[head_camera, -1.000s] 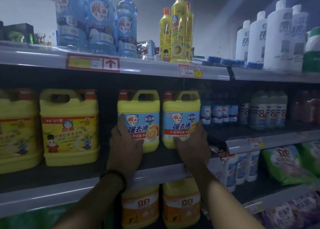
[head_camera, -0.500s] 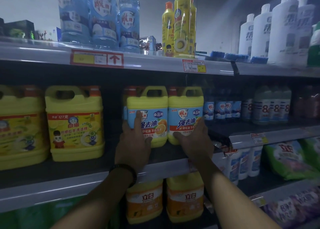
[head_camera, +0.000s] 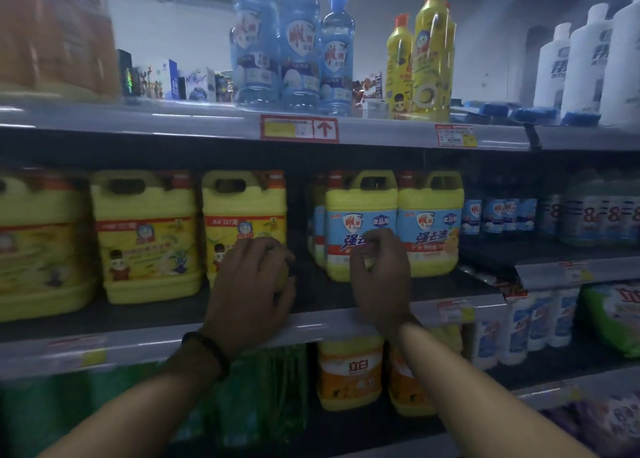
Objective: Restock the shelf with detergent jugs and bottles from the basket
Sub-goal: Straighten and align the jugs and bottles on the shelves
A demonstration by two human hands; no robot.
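**A:** Where do the jugs sit against the arrow tag (head_camera: 299,129)?

**B:** The red-label jug (head_camera: 242,215) stands on the middle shelf (head_camera: 138,345), below the tag and a little left. The blue-label jug (head_camera: 360,208) stands below and right of the tag, touching its twin further right. A dark gap lies straight under the tag.

**A:** And the hands?

**B:** The left hand (head_camera: 252,284) has its fingers curled round the red-label jug's lower right corner. The right hand (head_camera: 379,274) is bunched in front of the blue-label jug. I cannot tell whether it holds anything.

**A:** So this is squaring up the row?

**B:** I think so. Slide the jug rather than lift it, and push low near the base so it does not tip back. Turn the label square to the front, level with the neighbours left of the tag. The gap looks fit for another jug, so leave it open. The basket is out of view.
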